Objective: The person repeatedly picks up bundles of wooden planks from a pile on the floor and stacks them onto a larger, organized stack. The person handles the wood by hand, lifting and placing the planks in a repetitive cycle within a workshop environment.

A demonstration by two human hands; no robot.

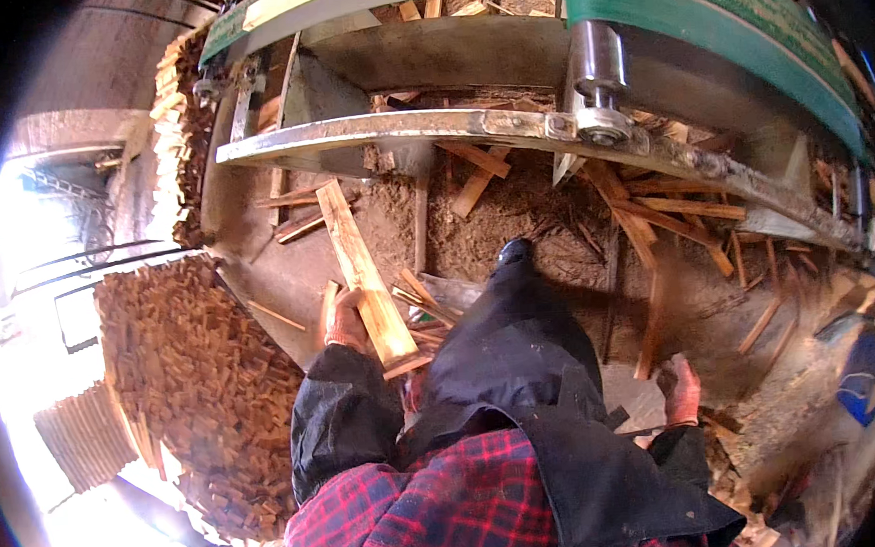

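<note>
My left hand [345,319] grips the near end of a long pale wooden slat [362,268] that points up and away toward the metal frame. On the right, my right hand [682,391] is closed on the lower end of a thin, motion-blurred wooden strip [651,326]. My dark-trousered leg and black shoe [512,254] stand between the two hands on the sawdust-covered floor [494,220]. Both forearms wear dark sleeves over a red plaid shirt.
A green conveyor belt [712,16] with a steel roller [597,68] runs overhead on a rusty metal frame [399,130]. Scrap sticks [674,214] litter the sawdust below. A large heap of stacked wood blocks [198,378] stands at left. A blue object [868,375] lies far right.
</note>
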